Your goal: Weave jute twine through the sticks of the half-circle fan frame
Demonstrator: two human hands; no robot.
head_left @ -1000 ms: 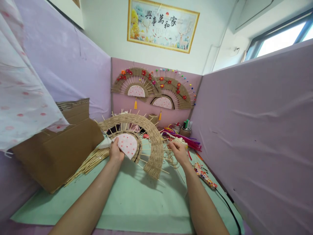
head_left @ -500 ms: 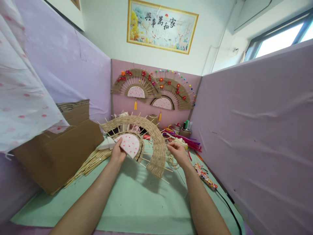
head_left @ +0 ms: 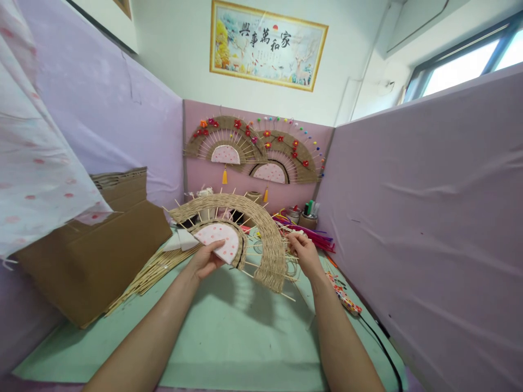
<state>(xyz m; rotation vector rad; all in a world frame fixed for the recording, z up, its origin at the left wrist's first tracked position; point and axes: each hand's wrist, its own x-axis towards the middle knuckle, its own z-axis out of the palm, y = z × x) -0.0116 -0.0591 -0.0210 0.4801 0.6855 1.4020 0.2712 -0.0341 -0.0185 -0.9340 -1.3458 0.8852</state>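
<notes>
My left hand (head_left: 208,260) grips a half-round woven fan (head_left: 270,239) at its lower part. Its thumb lies over the white half-circle with pink dots (head_left: 218,235), and the other fingers are behind it. Thin sticks fan out through a wide band of woven twine and poke past its outer edge. At the fan's right edge my right hand (head_left: 303,251) has its fingertips pinched together by the stick ends. What lies between those fingertips is too small to make out. Loops of loose twine (head_left: 291,268) show just below them.
A cardboard box (head_left: 93,250) and a bundle of thin sticks (head_left: 151,277) lie left on the green tabletop (head_left: 229,348). Pink and purple pipe cleaners (head_left: 321,239), a pen pot (head_left: 308,219) and a patterned object with a black cable (head_left: 345,299) are right. Two finished-looking fans (head_left: 300,142) hang behind.
The fan has shifted slightly right with my left hand, whose thumb now lies further over the dotted half-circle. My right hand has moved a little right and stays pinched.
</notes>
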